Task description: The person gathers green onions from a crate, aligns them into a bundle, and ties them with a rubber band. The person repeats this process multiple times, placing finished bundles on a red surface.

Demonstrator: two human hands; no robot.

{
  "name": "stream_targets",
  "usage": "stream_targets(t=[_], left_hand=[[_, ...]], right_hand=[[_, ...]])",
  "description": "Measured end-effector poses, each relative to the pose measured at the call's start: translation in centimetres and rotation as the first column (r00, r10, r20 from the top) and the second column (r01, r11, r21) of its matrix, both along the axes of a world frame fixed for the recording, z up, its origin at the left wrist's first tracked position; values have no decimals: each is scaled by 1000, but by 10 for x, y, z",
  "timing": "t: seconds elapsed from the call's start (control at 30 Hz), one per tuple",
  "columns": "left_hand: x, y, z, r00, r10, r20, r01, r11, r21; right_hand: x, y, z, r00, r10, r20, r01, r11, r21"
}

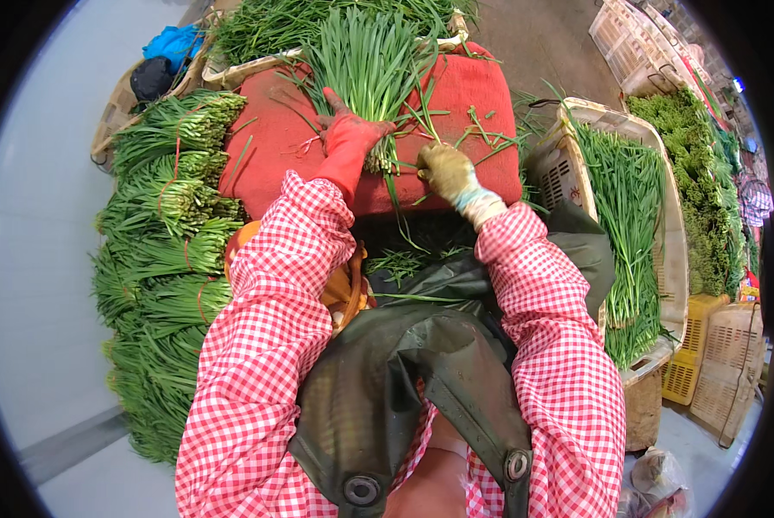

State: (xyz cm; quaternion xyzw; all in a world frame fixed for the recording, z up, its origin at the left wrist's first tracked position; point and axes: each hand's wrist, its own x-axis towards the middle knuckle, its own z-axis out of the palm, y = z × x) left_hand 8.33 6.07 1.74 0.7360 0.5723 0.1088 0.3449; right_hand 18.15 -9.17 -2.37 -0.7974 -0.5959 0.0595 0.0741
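Note:
My left hand (354,133), in a red glove, grips a bunch of garlic chives (367,71) near its pale cut ends. The leaves fan away from me over a red cloth-covered pad (471,84). To the right of the stem ends, my right hand (448,171) wears a soiled yellowish glove. Its fingers are curled, with loose chive blades (433,126) at the fingertips; the palm side is hidden. Scattered cut blades (487,133) lie on the pad's right part, and a few hang over its near edge.
Tied chive bundles (186,252) are stacked at left. A crate of loose chives (626,226) stands at right, another crate (257,68) behind the pad. Farther right are more greens (672,188), a yellow crate (691,349) and white crates (633,45). A dark green waterproof apron (361,375) covers my lap.

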Motion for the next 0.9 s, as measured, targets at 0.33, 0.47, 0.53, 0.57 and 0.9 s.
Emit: stream_targets(t=[0.33,0.47,0.53,0.57,0.9], left_hand=[[-3,33,-32,992,-76,98,87,989,-118],[-6,23,-16,991,-80,105,92,988,-124],[-6,12,-5,990,-51,132,60,996,-65],[-5,6,-1,995,-56,87,59,998,-27],[6,-7,9,993,-48,-108,53,998,41]], right_hand=[[-42,-52,31,914,88,-397,-73,996,51],[5,-6,23,890,-456,-2,449,874,184],[-4,14,10,918,-356,-174,376,921,98],[-13,23,5,904,-369,-216,382,924,18],[-61,-2,-5,944,-308,-118,325,928,182]])
